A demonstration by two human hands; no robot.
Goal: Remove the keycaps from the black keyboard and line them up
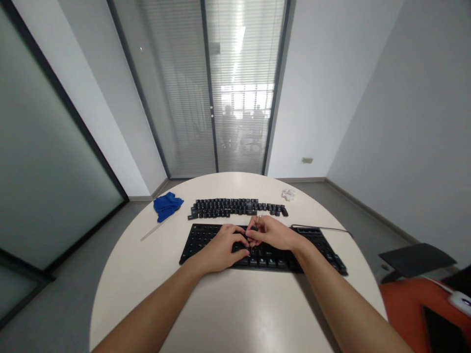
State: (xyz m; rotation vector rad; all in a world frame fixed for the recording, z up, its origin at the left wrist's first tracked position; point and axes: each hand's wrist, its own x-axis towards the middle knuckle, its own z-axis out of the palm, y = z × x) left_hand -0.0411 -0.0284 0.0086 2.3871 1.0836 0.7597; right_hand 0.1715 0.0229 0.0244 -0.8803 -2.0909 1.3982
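A black keyboard (324, 245) lies on the round pale table, many of its keycaps off on the left part. My left hand (222, 247) rests over its middle-left, fingers bent and spread, with nothing visible in them. My right hand (270, 233) is beside it over the middle, thumb and fingers pinched together near my left fingertips; whatever they hold is too small to name. Behind the keyboard, loose black keycaps (224, 207) stand in several rows.
A blue cloth (167, 206) and a thin wooden stick (152, 231) lie at the left of the table (228, 314). Crumpled white tissue (288, 194) is at the back right. The keyboard cable (333, 229) runs off the right edge. An orange chair (412, 309) stands at the right.
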